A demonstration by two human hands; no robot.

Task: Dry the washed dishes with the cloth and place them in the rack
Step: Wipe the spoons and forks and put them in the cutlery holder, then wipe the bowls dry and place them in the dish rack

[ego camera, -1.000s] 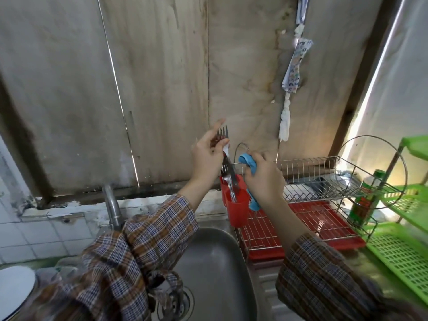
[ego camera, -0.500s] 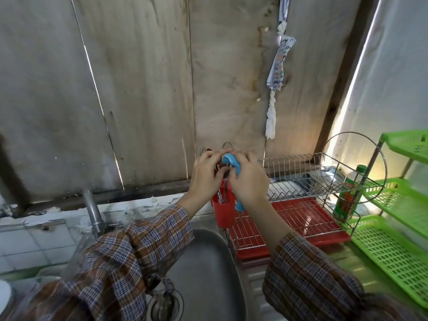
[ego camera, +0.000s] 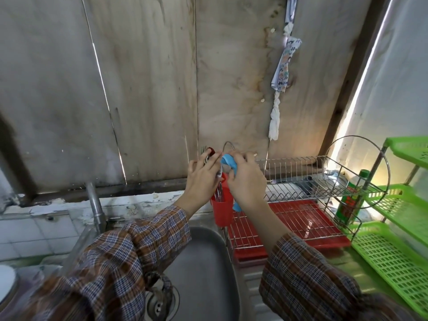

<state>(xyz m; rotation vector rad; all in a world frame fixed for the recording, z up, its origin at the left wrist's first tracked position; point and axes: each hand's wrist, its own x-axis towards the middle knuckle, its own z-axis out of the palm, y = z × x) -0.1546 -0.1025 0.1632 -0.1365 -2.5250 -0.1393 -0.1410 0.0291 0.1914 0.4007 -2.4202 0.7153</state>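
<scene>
My left hand (ego camera: 201,179) holds a fork (ego camera: 205,152) with its tines pointing up, above the red cutlery cup (ego camera: 221,210) that hangs on the left end of the wire dish rack (ego camera: 308,179). My right hand (ego camera: 246,181) grips the blue cloth (ego camera: 229,162), bunched against the fork's handle; one end of the cloth hangs below the hand beside the cup. Several metal utensils stand inside the cup. The rack sits on a red drip tray (ego camera: 308,218).
The steel sink (ego camera: 203,269) with its drain lies below my arms, and the tap pipe (ego camera: 95,205) rises at its left. A green bottle (ego camera: 350,198) stands behind the rack's right end. Green plastic shelves (ego camera: 393,256) fill the right edge. A white plate edge (ego camera: 5,283) shows at the far left.
Both hands came lower and closer together over the red cup. The cloth in my right hand has closed in on the fork held by my left hand.
</scene>
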